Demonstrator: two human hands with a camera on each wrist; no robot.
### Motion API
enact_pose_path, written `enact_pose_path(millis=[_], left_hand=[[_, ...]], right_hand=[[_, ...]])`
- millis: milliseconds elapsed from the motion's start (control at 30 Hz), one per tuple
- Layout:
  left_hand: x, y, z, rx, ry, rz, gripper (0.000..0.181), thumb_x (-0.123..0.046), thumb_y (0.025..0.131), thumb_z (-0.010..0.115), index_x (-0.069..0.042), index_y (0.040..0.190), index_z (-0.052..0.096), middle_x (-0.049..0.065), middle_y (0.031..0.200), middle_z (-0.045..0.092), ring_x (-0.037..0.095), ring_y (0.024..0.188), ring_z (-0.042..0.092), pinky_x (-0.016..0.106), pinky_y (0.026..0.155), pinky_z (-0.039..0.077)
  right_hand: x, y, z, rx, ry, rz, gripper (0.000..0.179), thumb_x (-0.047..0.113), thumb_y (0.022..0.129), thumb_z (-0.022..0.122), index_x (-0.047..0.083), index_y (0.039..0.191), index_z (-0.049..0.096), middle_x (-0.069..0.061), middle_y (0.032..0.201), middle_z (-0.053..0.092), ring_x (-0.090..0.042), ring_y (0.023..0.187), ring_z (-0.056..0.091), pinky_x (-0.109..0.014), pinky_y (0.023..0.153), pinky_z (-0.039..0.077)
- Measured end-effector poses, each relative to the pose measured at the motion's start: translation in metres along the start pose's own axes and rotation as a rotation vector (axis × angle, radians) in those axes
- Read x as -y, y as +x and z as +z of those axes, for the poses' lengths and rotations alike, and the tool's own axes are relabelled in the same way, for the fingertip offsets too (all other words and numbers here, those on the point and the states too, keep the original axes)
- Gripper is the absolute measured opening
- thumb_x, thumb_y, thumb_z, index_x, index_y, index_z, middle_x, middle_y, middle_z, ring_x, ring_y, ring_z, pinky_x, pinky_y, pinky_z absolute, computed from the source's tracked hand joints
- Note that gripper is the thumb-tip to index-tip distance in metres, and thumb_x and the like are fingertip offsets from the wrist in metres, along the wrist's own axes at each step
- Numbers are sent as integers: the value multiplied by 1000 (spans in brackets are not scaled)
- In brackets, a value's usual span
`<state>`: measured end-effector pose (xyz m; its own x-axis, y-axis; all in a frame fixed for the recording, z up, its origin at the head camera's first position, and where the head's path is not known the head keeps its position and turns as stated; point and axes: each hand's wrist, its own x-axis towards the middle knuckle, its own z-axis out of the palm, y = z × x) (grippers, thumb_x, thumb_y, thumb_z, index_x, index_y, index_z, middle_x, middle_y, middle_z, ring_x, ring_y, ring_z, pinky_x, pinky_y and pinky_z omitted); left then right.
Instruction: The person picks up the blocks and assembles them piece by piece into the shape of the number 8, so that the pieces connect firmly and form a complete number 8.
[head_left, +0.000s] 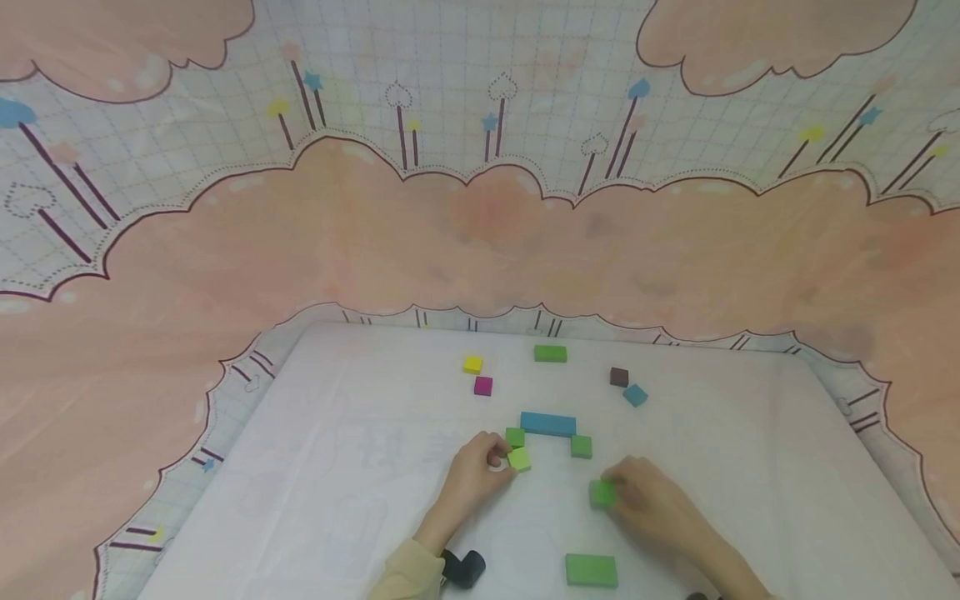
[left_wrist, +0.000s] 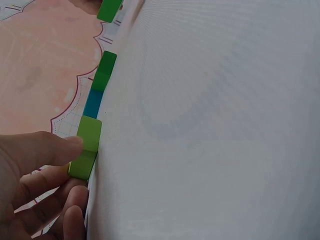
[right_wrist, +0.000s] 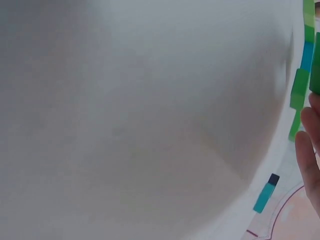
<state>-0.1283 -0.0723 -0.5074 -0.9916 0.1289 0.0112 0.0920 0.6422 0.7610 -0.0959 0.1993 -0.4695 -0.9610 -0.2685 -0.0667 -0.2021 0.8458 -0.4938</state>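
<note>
You are at what looks like a play spot, which room you can't tell: blocks (head_left: 548, 424) on a white table (head_left: 315, 467), a sheet (head_left: 480, 250) with clouds (head_left: 772, 37) and stars (head_left: 312, 80) behind.

Between the lime cube (head_left: 519, 460) and the rightmost green cube (head_left: 601, 494), the worktop (head_left: 555, 500) leaves a passage; the blue block (head_left: 548, 424) lies across its far end.
</note>
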Motion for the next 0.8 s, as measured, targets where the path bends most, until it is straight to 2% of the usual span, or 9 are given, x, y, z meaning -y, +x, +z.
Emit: enact_pose_path(millis=[133, 333, 567, 800], left_hand=[[0, 1, 0, -2, 4, -1, 22, -14, 79, 75, -11, 99, 65, 0, 90, 62, 10, 80, 53, 20, 68, 46], [0, 1, 0, 0, 0, -5, 21, -13, 80, 75, -12, 99, 65, 0, 91, 62, 11, 80, 53, 20, 68, 47], [1, 2, 0, -1, -4, 0, 21, -13, 80, 75, -11, 99, 65, 0, 90, 62, 11, 80, 52, 20, 68, 46], [1, 2, -1, 0, -8, 3, 22, -13, 79, 75, -11, 99, 65, 0, 90, 62, 10, 80, 52, 19, 68, 46]], right_hand=[[3, 5, 0, -20, -8, -30, 30, 14, 78, 73, 23, 106, 64, 12, 98, 62, -9, 97, 59, -34, 88, 53], [5, 13, 1, -15, 5, -11, 30, 14, 79, 72, 20, 107, 65, 7, 101, 64, -13, 101, 60, -40, 91, 52], [6, 20, 4, -15, -7, 11, 29, 14, 80, 71, 18, 109, 66, 6, 103, 65, -13, 102, 59, -40, 93, 52], [6, 26, 8, -38, -32, -13, 30, 13, 79, 71, 16, 108, 66, 5, 103, 65, -14, 101, 60, -39, 91, 52]])
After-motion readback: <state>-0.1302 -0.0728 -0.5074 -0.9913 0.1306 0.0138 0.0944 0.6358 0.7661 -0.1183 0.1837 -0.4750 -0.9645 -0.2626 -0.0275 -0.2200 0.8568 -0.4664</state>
